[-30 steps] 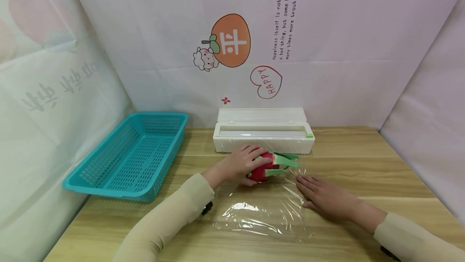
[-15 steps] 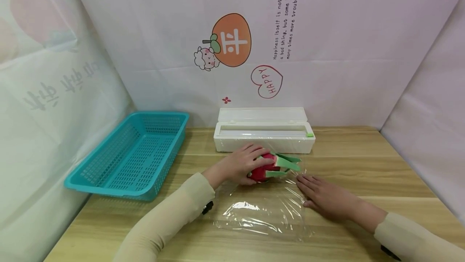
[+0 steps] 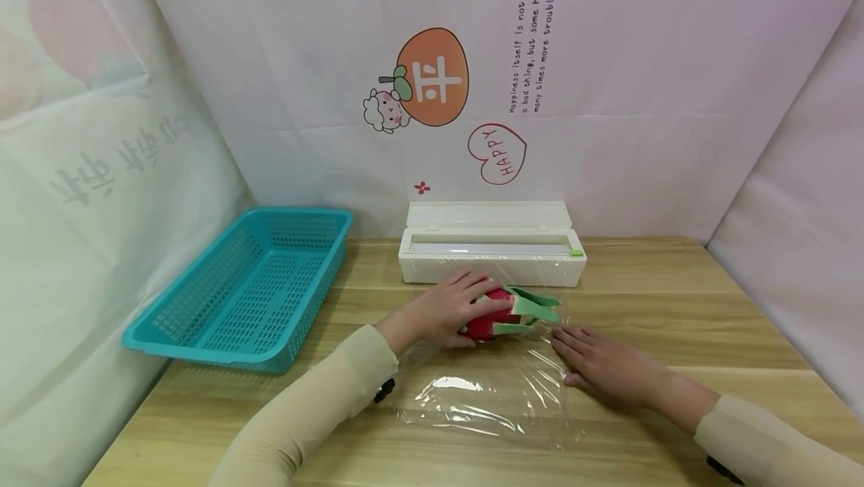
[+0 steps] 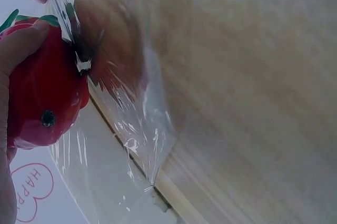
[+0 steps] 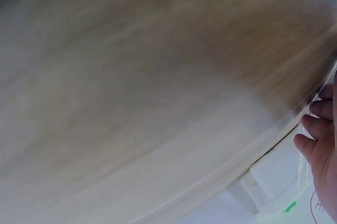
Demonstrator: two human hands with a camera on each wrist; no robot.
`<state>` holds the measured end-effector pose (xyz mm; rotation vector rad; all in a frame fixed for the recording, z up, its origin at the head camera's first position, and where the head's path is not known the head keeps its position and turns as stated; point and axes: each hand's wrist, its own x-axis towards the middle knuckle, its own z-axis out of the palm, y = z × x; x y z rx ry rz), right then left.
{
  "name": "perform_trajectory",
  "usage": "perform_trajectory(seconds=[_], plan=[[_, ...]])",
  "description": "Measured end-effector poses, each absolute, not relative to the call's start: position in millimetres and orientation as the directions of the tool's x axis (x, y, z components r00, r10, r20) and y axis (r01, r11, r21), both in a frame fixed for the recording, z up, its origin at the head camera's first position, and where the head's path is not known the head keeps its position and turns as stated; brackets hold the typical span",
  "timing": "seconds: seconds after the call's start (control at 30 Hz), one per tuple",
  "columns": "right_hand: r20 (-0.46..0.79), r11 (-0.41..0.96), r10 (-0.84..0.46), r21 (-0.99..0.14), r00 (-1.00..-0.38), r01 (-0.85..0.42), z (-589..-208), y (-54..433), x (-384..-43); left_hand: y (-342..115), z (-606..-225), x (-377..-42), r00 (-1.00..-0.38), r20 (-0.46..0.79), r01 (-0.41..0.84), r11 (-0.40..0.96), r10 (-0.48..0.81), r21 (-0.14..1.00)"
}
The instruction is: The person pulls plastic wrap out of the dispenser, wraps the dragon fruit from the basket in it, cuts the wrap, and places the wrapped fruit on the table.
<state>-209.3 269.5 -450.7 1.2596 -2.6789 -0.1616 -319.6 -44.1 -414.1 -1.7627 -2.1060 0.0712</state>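
A red dragon fruit point(image 3: 481, 328) with green leaf-like scales lies on its side, its leafy end to the right. My left hand point(image 3: 445, 312) grips it from the left, thumb on the near side and fingers over the top. In the left wrist view the dragon fruit point(image 4: 45, 87) shows its dark round end spot. Clear cling film point(image 3: 466, 397) spreads wrinkled over the table under and in front of the fruit. My right hand point(image 3: 607, 367) rests flat at the film's right edge, fingers straight and together, fingertips touching the film.
Behind the fruit stands a white cling film dispenser point(image 3: 493, 271) with its lid raised and a green slider point(image 3: 576, 252) at the right. A turquoise perforated basket point(image 3: 202, 353) sits at the left of the wooden table point(image 3: 675, 299). Printed white cloth point(image 3: 621, 157) walls the back and sides.
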Motion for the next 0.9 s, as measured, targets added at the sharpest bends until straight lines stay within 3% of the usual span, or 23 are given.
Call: perform_trajectory(seconds=[0.9], plan=[[0.091, 0.655, -0.755, 0.161, -0.65, -0.738, -452.4, 271.2, -210.7, -30.4, -409.8, -309.9, -0.19, 0.186, 0.913, 0.243, 0.964, -0.329]])
